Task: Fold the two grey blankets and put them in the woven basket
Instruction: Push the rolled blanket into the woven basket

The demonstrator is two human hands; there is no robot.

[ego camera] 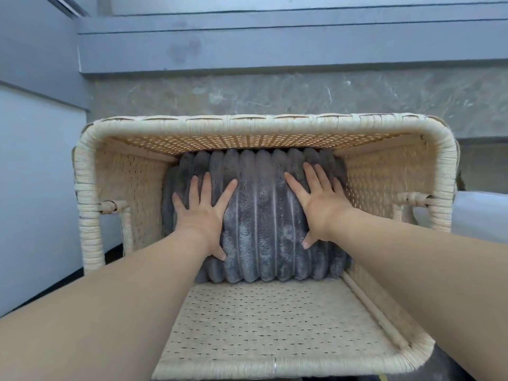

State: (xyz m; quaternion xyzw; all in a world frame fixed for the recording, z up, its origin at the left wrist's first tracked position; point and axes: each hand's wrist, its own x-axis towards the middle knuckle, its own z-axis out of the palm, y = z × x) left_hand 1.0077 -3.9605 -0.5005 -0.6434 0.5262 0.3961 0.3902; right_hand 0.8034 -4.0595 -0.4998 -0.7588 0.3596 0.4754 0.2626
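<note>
Pressing down w/ both palms: left hand (pixel 202 213) and right hand (pixel 320 203) lie flat on the grey blanket (pixel 261 224). Fingers (pixel 204 185) are straight and spread, gripping nothing, thumbs out to the sides. The blanket is a folded, ribbed plush bundle deep inside the woven basket (pixel 247 123), w/ its far edge against the far wall and its sides close to both side walls. Only one bundle shows on top. A darker grey edge peeks out at its left, poss. the 2nd blanket underneath, but can't tell.

Risks from here, as I judge it:
- Spring-back: the plush looks thick and bulges between the hands, so it prob. puffs up once pressure comes off, and the fold may open.
- Uneven push: hands sit on the middle ribs, not the corners, so the edges could ride up the walls and leave the bundle lopsided.
- Drag on exit: pulling the hands out w/ fingers brushing the pile could lift the top layer.
- Snagging: loose pile may catch on the open weave of the walls if the bundle gets shoved sideways.
</note>
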